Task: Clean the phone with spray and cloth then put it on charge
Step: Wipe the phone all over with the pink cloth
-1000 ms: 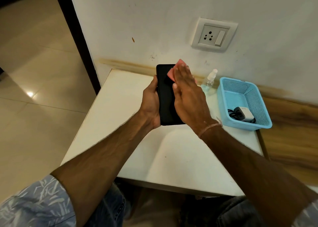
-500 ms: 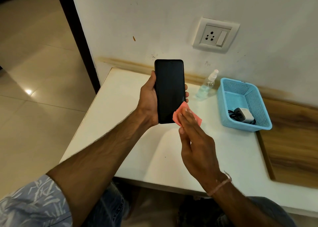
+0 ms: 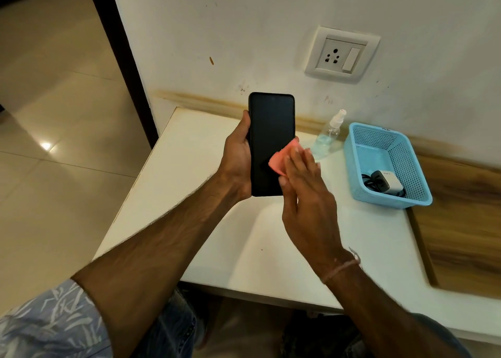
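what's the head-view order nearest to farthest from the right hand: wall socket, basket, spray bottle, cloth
1. pink cloth, under the right hand
2. spray bottle, just beyond
3. blue basket, farther right
4. wall socket, high on wall

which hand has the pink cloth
The right hand, its straight fingers pressing the pink cloth on the phone screen; the left hand only grips the phone.

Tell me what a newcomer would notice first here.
A black phone is held upright by the left hand above the white table, while the right hand presses a pink cloth to its screen. At right, a blue basket holds a charger; a wall socket sits above.
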### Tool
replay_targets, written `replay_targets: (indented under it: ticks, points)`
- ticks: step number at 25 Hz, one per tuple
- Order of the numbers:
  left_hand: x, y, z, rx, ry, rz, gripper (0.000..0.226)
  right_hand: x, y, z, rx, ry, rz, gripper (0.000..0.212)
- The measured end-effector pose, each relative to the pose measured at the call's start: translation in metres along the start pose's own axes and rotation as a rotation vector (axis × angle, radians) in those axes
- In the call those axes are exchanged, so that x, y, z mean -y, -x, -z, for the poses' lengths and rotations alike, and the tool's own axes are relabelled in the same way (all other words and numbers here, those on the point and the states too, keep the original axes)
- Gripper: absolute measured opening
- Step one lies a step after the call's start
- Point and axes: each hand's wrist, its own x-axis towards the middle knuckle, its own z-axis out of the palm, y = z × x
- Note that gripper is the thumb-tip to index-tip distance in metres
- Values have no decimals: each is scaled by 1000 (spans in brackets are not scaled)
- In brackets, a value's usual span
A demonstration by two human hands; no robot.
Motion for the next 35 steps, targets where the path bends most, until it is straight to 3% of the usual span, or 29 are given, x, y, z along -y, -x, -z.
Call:
replay_targets:
  ticks: [8,19,23,26,31,35]
  points:
    - [-2,2,-4,-73,13,30,69,8,-83,1,100,-21,-107,44]
    - [-4,2,0,27,42,60,78,1,19,15,76,13,-7,41]
    - [-5,-1,0,-27,-23,29,73,-1,-15,14,68,35,-35,39]
    - [-2,-1,-1,-57,-33,72,70,2,-53,13,-33,61,-70,36]
    - [2,-1,-5,-88,12,65,64,2,-92,9,49,87,-121,40]
    - [-1,2,-6,-37,35,75,59,17,-77,3,134,15,40,44]
